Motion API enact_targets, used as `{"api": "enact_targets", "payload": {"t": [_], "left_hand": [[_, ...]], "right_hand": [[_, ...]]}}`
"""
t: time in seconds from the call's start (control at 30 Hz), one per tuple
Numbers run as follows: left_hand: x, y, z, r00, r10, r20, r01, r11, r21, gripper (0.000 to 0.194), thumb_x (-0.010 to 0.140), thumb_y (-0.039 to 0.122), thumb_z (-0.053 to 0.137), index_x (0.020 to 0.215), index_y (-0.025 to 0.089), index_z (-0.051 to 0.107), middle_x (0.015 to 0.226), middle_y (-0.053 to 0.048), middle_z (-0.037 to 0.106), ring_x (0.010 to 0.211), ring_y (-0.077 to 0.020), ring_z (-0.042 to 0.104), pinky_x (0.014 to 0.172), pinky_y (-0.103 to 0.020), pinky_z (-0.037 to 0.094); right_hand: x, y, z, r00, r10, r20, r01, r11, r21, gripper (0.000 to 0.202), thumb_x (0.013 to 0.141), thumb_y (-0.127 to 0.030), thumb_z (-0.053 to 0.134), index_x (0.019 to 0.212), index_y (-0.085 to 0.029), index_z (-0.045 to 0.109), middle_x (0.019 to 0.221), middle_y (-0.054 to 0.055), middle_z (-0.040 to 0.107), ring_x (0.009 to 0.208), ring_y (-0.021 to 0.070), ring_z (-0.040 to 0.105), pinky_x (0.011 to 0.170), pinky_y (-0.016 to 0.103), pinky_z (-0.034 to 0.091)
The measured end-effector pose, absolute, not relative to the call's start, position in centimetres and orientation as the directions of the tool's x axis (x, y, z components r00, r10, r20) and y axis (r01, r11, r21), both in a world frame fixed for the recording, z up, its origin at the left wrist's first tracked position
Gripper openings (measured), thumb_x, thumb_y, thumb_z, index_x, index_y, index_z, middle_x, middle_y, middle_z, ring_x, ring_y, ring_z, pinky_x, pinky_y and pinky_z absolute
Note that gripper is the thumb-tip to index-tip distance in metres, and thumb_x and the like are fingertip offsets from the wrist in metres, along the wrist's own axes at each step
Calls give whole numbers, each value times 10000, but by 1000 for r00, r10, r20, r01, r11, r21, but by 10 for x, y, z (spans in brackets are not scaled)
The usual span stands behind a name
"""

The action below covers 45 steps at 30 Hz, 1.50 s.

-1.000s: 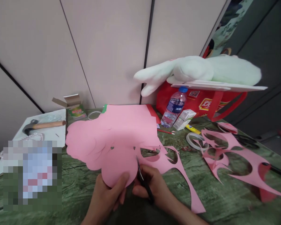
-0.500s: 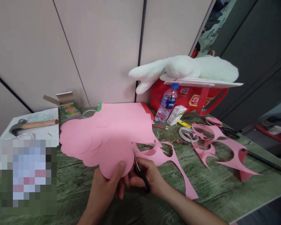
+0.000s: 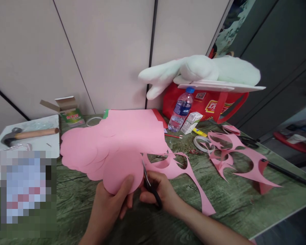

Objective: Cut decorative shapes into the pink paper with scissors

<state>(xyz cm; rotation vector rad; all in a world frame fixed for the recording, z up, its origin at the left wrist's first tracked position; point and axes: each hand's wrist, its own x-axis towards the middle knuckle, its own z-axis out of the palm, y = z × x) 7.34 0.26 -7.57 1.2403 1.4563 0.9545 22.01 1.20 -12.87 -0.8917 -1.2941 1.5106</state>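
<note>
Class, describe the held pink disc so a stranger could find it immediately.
On the green table, find the broad pink sheet. In front of it, the left hand holds a pink paper disc, beside the scissors in the right hand. Unlike the overlapping rounds behind, it is gripped and looks darker.

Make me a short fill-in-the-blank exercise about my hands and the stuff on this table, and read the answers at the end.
1. The right hand holds a pair of ____.
2. The left hand grips a round piece of paper whose colour is ____.
3. The cap on the bottle is ____.
4. On the white board lies a ____ with a wooden handle.

Missing words: scissors; pink; blue; hammer.
</note>
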Motion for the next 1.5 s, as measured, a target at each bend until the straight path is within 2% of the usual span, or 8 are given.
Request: {"api": "enact_targets", "payload": {"t": [0.3, 0.97, 1.5], "left_hand": [[75, 1, -74, 0, 984, -179, 236, 174, 956, 506, 739, 502, 570, 364, 177, 474, 322, 13, 423, 274, -45, 305, 316, -202, 205], [80, 0, -71, -13, 986, -165, 240, 163, 957, 477, 725, 479, 558, 359, 182, 485, 315, 8, 440, 268, -52, 319, 321, -212, 234], [76, 4, -75, -49, 988, -145, 298, 154, 942, 526, 720, 507, 577, 318, 202, 431, 283, 32, 324, 291, -68, 294, 333, -225, 226]], "right_hand": [[221, 11, -126, -293, 956, 21, -235, -51, -971, 572, 503, -617, 813, 684, -167, 511, 593, -46, 479, 521, 83, 361, 469, 221, 274], [223, 13, -125, -315, 949, 19, -198, -46, -979, 570, 534, -616, 799, 699, -177, 475, 609, -44, 479, 551, 96, 386, 494, 231, 273], [222, 14, -125, -300, 953, 33, -190, -25, -982, 551, 521, -583, 821, 659, -177, 475, 563, -67, 402, 508, 72, 301, 457, 219, 225]]}}
